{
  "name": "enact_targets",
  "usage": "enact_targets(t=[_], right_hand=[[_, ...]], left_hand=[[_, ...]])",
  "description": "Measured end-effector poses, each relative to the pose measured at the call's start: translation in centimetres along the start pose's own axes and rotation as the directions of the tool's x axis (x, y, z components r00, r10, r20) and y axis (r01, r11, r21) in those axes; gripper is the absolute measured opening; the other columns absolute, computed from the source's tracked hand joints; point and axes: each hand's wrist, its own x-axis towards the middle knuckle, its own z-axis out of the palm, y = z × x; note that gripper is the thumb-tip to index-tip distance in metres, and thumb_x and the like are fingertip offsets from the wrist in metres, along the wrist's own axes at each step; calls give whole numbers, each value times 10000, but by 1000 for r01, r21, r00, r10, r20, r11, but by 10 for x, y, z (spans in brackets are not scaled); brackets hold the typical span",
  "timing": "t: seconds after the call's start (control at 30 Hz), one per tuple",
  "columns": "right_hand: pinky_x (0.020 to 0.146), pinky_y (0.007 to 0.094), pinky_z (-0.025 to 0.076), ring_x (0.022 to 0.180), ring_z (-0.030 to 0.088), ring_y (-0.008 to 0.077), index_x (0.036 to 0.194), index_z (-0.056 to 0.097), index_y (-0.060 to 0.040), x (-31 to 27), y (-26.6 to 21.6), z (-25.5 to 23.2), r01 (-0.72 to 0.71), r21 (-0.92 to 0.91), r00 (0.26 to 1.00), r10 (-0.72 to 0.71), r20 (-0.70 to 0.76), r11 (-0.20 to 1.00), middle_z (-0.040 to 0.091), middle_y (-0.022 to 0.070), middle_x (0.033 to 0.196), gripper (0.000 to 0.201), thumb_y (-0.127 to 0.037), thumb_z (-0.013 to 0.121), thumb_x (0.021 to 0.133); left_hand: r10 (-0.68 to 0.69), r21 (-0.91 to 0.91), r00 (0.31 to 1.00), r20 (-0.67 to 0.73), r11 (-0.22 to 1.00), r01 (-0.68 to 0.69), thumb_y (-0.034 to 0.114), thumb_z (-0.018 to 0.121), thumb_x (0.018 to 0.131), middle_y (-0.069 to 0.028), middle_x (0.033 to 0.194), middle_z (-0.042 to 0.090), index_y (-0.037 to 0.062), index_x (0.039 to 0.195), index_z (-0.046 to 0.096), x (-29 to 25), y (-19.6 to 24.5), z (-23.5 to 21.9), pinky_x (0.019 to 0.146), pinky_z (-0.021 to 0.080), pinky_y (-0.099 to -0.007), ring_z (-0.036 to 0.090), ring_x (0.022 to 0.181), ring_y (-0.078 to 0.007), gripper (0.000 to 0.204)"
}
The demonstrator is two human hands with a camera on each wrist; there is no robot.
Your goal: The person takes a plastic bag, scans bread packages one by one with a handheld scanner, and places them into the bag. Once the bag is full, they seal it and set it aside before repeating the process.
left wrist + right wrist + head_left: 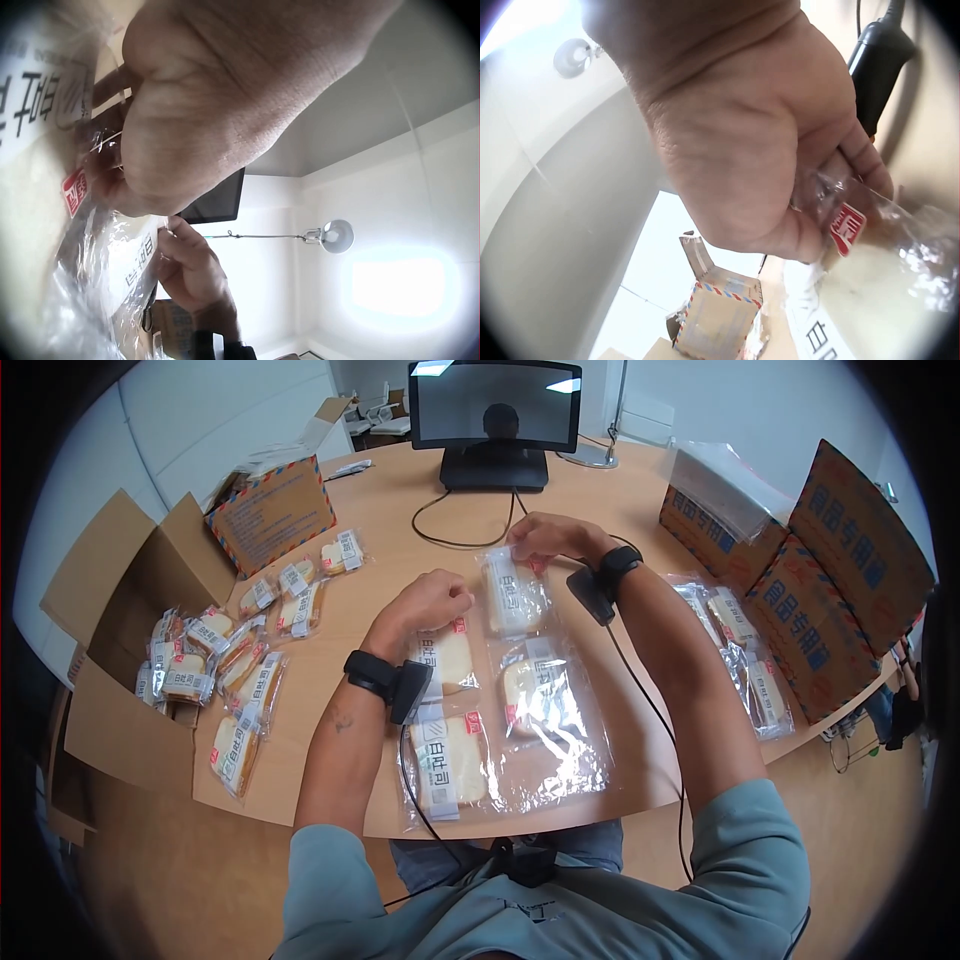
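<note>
My left hand [435, 603] has its fingers curled at the top of a wrapped slice of white bread [447, 658], and in the left wrist view they grip the wrapper beside its red label [75, 192]. My right hand [552, 538] pinches the top corner of a second wrapped bread [513, 600]; thumb and fingers close on the clear film in the right wrist view. Nearer the table's front edge lie two more wrapped breads, one at the left [452, 765] and one at the right [535, 695]. Shiny clear plastic [570, 775] spreads around the right one.
Wrapped breads [190, 675] spill from an open carton [110, 690] at the left. A smaller carton [275, 515] stands behind. At the right are more wrapped breads [765, 690] beside an open carton [800, 620]. A monitor [495, 410] and cable [440, 538] are at the back.
</note>
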Motion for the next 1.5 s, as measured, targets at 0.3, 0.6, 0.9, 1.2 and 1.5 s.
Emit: enact_targets(t=[0.3, 0.6, 0.9, 1.2, 1.5], right_hand=[[734, 286, 496, 706, 630, 138, 870, 719, 5, -4, -7, 11, 111, -325, 992, -83, 99, 939, 672, 51, 758, 204, -118, 566, 816], [780, 296, 483, 765, 635, 149, 908, 742, -9, 3, -9, 12, 95, -398, 947, 41, 318, 912, 700, 62, 798, 232, -151, 574, 834], [819, 320, 484, 837, 651, 164, 1063, 723, -33, -3, -17, 28, 177, -364, 977, -118, 177, 914, 724, 76, 903, 305, -257, 641, 873], [646, 305, 504, 690, 669, 195, 993, 734, -28, 5, -3, 40, 101, -353, 953, 11, 301, 930, 710, 79, 803, 261, -177, 665, 789], [765, 296, 511, 827, 677, 193, 1032, 718, -13, -11, -14, 40, 156, -465, 976, -63, 209, 871, 718, 106, 907, 301, -199, 662, 802]], left_hand=[[-12, -32, 1000, -29, 999, 11, 219, 638, 856, -96, 716, 648, -24, 821, 652, 2, -3, 1, 623, 473, -338, 589, 656, -164, 246], [-34, -62, 999, -38, 998, 32, 208, 638, 874, -49, 687, 630, -10, 804, 647, 6, -10, 4, 582, 462, -305, 571, 621, -121, 229], [-37, -68, 998, -43, 997, 34, 198, 645, 875, -47, 675, 636, -5, 794, 650, 5, -8, 3, 573, 465, -297, 578, 616, -112, 218], [-10, -30, 998, -54, 1000, 8, 217, 667, 855, -71, 684, 643, -16, 800, 649, 5, -8, 3, 597, 474, -326, 587, 634, -145, 241], [-28, -87, 999, -47, 996, 24, 220, 672, 838, -66, 690, 628, -10, 797, 646, 3, -8, 4, 617, 471, -326, 567, 648, -143, 236]])
